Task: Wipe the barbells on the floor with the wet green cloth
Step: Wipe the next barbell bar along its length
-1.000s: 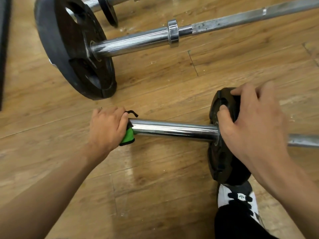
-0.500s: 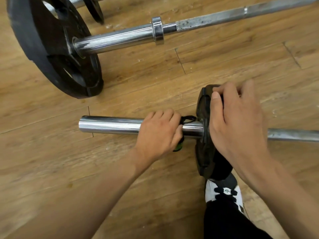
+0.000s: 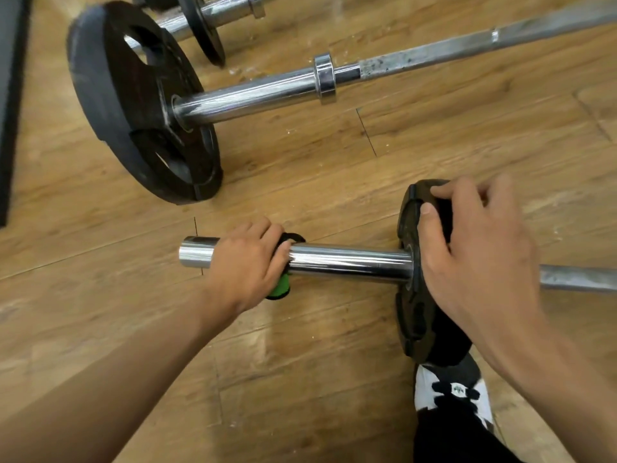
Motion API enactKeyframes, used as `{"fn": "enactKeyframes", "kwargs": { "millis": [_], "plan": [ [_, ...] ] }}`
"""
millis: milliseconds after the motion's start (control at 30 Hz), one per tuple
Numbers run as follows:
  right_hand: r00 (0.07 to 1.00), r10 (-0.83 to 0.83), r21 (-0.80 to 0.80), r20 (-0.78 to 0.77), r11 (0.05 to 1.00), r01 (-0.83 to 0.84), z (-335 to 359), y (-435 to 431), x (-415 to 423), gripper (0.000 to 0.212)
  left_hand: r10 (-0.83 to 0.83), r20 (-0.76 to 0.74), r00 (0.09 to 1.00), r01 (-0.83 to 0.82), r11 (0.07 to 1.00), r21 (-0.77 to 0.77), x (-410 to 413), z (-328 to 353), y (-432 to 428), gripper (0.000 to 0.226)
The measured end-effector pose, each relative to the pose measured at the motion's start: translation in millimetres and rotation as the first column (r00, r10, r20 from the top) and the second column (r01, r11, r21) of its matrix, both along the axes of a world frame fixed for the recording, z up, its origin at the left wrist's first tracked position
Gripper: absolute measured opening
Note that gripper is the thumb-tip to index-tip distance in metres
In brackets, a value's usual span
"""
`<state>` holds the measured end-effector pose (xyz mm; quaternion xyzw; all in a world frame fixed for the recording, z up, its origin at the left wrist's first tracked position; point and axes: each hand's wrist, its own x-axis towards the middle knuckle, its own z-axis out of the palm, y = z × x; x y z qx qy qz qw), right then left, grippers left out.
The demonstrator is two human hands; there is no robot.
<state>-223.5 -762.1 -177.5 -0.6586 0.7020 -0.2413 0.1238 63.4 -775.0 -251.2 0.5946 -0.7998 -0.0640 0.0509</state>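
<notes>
Our left hand curls the limp wet green cloth round the slick-looking chrome barbell sleeve; our right hand clutches its surely heavy black plate.

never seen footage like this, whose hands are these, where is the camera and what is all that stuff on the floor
No machine here: a person works with bare hands, and the single camera sits on their head, looking down. The left hand grips a green cloth wrapped round the shiny end of the near barbell. The right hand grips the small black plate on that bar. On the wooden floor beyond lies a second barbell with a large black plate. The person's shoe shows below.
</notes>
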Motion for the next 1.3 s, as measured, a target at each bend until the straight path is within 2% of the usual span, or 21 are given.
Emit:
{"fn": "enactKeyframes", "kwargs": {
  "millis": [167,367,667,800,900,1000,1100,1233,1267,1300],
  "plan": [
    [0.999,0.001,0.018,-0.05,1.0,0.0,2,-15,1,0.043,-0.148,-0.004,0.989,0.147,0.988,-0.042,-53,-8,-13,0.04],
    [0.997,-0.002,0.067,-0.078,0.998,0.008,5,-20,4,0.052,-0.152,0.003,0.988,0.152,0.988,-0.03,-52,-7,-19,0.037],
    [0.994,-0.015,0.073,-0.11,0.997,0.023,10,-7,3,0.05,-0.206,0.112,0.972,0.195,0.975,0.102,-59,31,-13,0.041],
    [0.973,0.037,0.221,-0.226,0.975,0.014,22,-2,3,0.052,-0.133,0.122,0.984,0.108,0.975,0.194,-70,80,-11,0.043],
    [0.952,0.185,0.457,-0.243,0.888,-0.056,48,-1,-4,0.061,-0.053,0.125,0.991,0.023,0.973,0.228,-82,137,-13,0.046],
    [0.933,0.32,0.701,-0.161,0.703,-0.12,96,0,-10,0.082,-0.046,0.142,0.989,0.008,0.966,0.257,-92,204,-18,0.044],
    [0.947,0.315,0.762,-0.067,0.629,-0.155,161,4,-19,0.08,-0.033,0.168,0.985,-0.012,0.965,0.262,-93,271,-20,0.042],
    [0.958,0.282,0.863,-0.049,0.495,-0.101,254,-2,-34,0.072,0.007,0.191,0.982,-0.053,0.971,0.234,-81,357,-32,0.039],
    [0.958,0.275,0.861,-0.077,0.503,-0.075,274,-7,-33,0.072,0.026,0.187,0.982,-0.066,0.975,0.213,-75,378,-37,0.037],
    [0.961,0.248,0.83,-0.122,0.557,-0.038,289,-16,-30,0.073,0.051,0.184,0.982,-0.086,0.978,0.188,-70,396,-43,0.035]
  ]
}}
